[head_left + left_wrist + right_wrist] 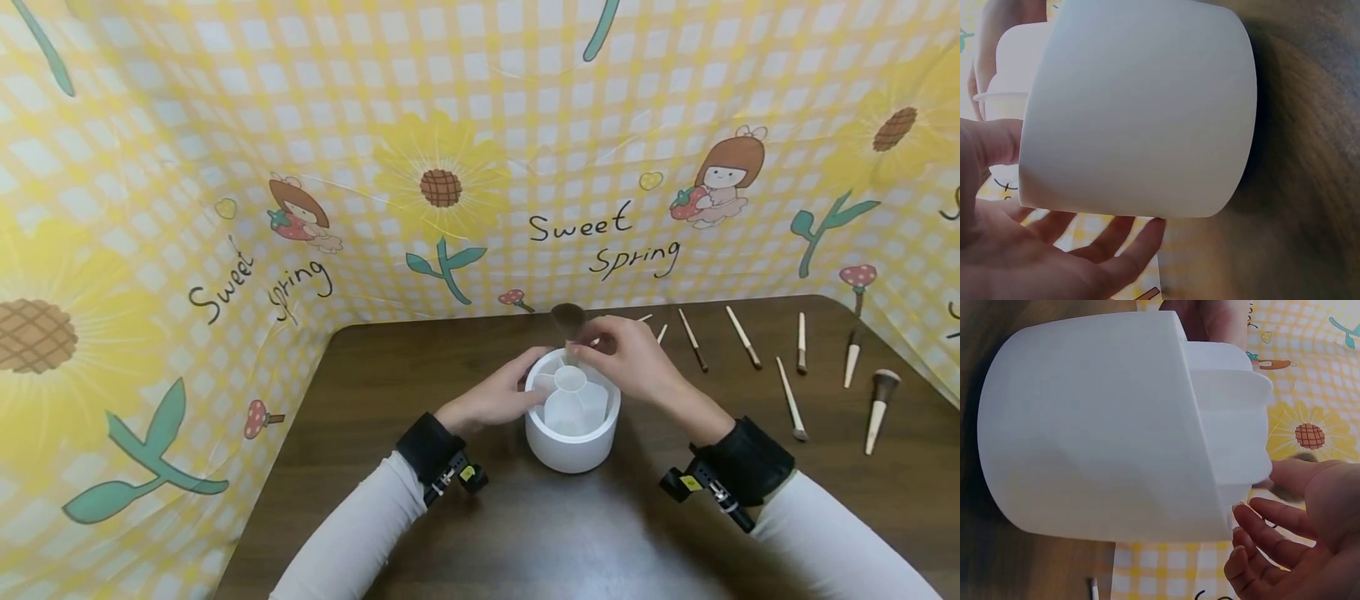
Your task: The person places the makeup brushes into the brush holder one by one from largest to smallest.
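Note:
A round white brush holder [570, 454] stands on the table, its inside split into compartments around a small central cup. My left hand [501, 396] grips it from the left: the thumb lies over the rim, and in the left wrist view the fingers [1138, 253] curve around its outer wall [1141, 112]. Over the far part of the holder, my right hand [633, 354] pinches a makeup brush [568, 318] with its dark bristles upward. The brush's lower end is hidden by the fingers and the holder. Scalloped dividers [1232, 415] rise above the rim in the right wrist view.
On the right side of the brown table [360, 367] lie several makeup brushes, among them a large dark-tipped one [879, 408], a slim one [791, 400] and another [742, 337]. A yellow checked cloth [360, 100] hangs behind and along both sides.

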A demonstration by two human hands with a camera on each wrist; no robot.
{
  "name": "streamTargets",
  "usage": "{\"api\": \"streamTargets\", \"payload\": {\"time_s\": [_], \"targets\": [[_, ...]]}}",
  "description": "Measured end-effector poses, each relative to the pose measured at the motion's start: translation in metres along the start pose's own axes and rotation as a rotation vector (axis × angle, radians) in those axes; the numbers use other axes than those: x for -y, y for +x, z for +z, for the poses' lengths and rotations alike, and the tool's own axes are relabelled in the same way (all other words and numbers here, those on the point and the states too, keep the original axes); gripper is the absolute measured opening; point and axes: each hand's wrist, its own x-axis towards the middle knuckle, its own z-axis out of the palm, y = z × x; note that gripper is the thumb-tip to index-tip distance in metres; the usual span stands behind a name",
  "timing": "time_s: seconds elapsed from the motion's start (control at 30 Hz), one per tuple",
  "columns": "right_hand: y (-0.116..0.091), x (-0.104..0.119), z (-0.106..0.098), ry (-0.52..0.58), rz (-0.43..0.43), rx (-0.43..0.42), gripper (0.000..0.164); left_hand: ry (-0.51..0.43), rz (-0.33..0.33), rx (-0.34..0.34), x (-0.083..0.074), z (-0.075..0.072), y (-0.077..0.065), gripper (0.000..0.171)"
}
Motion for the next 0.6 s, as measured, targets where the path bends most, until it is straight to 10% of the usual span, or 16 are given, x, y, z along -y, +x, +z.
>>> {"api": "streamTargets", "payload": {"time_s": [0.23, 0.6], "targets": [[-0.011, -0.007, -0.03, -0.05, 0.007, -0.039, 0.018, -0.084, 0.023, -0.002, 0.0, -0.004, -0.001, 0.048], [-0.043, -0.061, -0.139, -0.3, 0.134, -0.181, 0.032, -0.233, -0.064, 0.002, 0.0, -0.01, -0.004, 0.046]]}}
